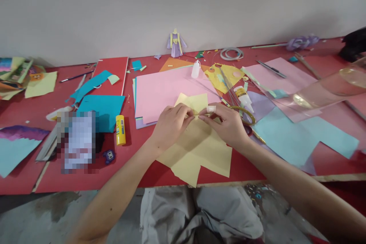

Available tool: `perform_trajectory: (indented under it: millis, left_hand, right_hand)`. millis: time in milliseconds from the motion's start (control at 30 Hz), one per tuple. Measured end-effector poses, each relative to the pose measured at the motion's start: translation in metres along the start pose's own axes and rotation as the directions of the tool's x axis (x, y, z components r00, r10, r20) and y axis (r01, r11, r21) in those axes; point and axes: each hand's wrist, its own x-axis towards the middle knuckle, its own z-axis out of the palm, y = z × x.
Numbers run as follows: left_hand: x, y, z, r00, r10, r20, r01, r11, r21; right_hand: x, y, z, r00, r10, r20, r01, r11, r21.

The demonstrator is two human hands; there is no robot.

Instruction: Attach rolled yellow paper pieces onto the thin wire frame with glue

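Note:
My left hand (pixel 170 124) and my right hand (pixel 225 124) meet over a pale yellow paper sheet (pixel 200 152) near the table's front edge. Both pinch a small folded piece of yellow paper (pixel 195 114) between their fingertips. The right forefinger wears a white tape band. A second yellow sheet (pixel 196 101) lies just behind the hands, on a pink paper stack (pixel 162 91). Gold-handled scissors (pixel 246 116) lie right beside my right hand.
A red table (pixel 137 148) holds a yellow glue stick (pixel 120 129), white glue bottles (pixel 243 97), teal sheets (pixel 103 106), light blue paper (pixel 288 131), a clear plastic roll (pixel 326 91), and a purple paper doll (pixel 176 44) by the wall. A blurred item (pixel 78 141) sits left.

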Motion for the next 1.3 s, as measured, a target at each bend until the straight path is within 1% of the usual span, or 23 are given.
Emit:
perform_trajectory:
  millis: [200, 367, 600, 667, 733, 833, 967, 1067, 1167, 1300]
  left_hand:
    - [0.001, -0.001, 0.0, 0.999, -0.036, 0.018, 0.037, 0.996, -0.077]
    - [0.001, -0.001, -0.002, 0.999, -0.033, 0.02, 0.034, 0.997, -0.066]
    - [0.0, -0.001, -0.002, 0.999, -0.033, -0.034, 0.031, 0.998, -0.052]
    - [0.0, -0.001, -0.002, 0.998, -0.048, -0.042, 0.044, 0.996, -0.074]
    - [0.001, -0.001, -0.003, 0.996, -0.074, -0.043, 0.068, 0.988, -0.135]
    - [0.003, 0.001, -0.005, 0.991, -0.13, -0.023, 0.118, 0.951, -0.286]
    - [0.004, 0.002, -0.009, 0.973, -0.231, 0.02, 0.215, 0.866, -0.452]
    - [0.004, 0.001, -0.011, 0.955, -0.29, 0.059, 0.278, 0.812, -0.514]
    - [0.004, 0.002, -0.013, 0.942, -0.321, 0.098, 0.319, 0.768, -0.555]
    - [0.004, 0.004, -0.014, 0.941, -0.319, 0.114, 0.325, 0.756, -0.569]
  right_hand:
    - [0.0, -0.002, 0.0, 1.0, -0.003, -0.001, 0.003, 1.0, -0.001]
    - [0.0, 0.0, 0.0, 1.0, 0.0, -0.015, -0.001, 1.0, -0.006]
    - [0.001, 0.001, -0.002, 0.999, 0.01, -0.033, -0.011, 0.999, -0.037]
    - [0.001, 0.0, -0.002, 0.999, 0.004, -0.033, -0.006, 0.999, -0.044]
    - [0.0, 0.0, -0.003, 0.999, 0.007, -0.033, -0.009, 0.999, -0.047]
    - [0.0, -0.001, -0.002, 0.999, 0.006, -0.036, -0.007, 0.999, -0.042]
    - [0.0, -0.002, -0.002, 0.999, -0.016, -0.039, 0.015, 0.999, -0.037]
    - [0.0, -0.003, -0.002, 0.998, -0.045, -0.05, 0.043, 0.999, -0.03]
    - [0.0, -0.002, -0.002, 0.995, -0.073, -0.063, 0.073, 0.997, -0.009]
    - [-0.001, -0.001, -0.002, 0.995, -0.083, -0.059, 0.083, 0.996, 0.01]
